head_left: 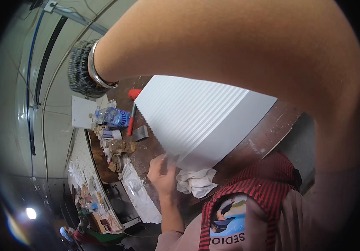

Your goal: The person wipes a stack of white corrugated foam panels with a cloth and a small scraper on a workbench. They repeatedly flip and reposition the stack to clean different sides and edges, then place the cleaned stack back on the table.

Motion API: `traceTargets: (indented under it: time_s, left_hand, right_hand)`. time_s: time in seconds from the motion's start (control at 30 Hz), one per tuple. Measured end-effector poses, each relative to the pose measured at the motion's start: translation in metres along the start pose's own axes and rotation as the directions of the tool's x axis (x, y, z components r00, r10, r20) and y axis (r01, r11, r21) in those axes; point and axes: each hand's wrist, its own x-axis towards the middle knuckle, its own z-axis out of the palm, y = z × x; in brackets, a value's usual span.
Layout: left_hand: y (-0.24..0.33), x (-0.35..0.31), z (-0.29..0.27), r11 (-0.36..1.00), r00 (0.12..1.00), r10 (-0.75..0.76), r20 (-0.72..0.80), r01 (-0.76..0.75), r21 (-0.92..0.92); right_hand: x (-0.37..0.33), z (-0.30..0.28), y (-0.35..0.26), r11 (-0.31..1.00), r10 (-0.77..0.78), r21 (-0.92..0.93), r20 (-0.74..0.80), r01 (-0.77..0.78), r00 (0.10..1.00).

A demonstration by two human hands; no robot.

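Observation:
A large white ribbed panel (192,113), with a smooth band along its near side, lies on the dark brown tabletop (268,134). My left hand (162,173) is closed at the panel's near left corner, thumb and fingers pinching its edge; the fingertips are slightly blurred. Across the top of the view reaches my right arm, hiding the panel's far part. A silver bangle (93,67) circles its wrist. Beyond that, my right hand (81,69) appears as a dark grey, knitted-looking shape, its fingers not distinguishable. A crumpled white cloth (196,182) lies beside my left hand.
Left of the panel are a red-and-grey tool (131,125), a flat metal blade (140,133), a clear plastic bottle (115,117) and a brownish bottle (123,145). White sheeting (140,192) hangs over the table edge. Another cluttered surface (109,209) stands farther left.

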Motion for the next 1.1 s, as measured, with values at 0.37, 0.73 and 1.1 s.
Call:
traceTargets:
  time_s: [0.37, 0.73, 1.1]
  left_hand:
    - [-0.096, -0.028, -0.04, 0.966, 0.971, -0.208, -0.119, 0.185, -0.181]
    - [-0.129, 0.022, -0.002, 0.999, 0.997, 0.031, -0.074, -0.029, 0.039]
    - [-0.12, 0.021, -0.017, 0.987, 0.987, -0.083, -0.141, 0.101, 0.128]
  right_hand:
    - [-0.015, 0.044, -0.037, 0.996, 0.043, 0.079, 0.068, -0.048, 0.997]
    - [-0.103, 0.232, -0.094, 0.834, 0.43, 0.411, -0.067, -0.367, 0.901]
    - [-0.102, 0.222, -0.098, 0.813, 0.437, 0.453, -0.055, -0.367, 0.898]
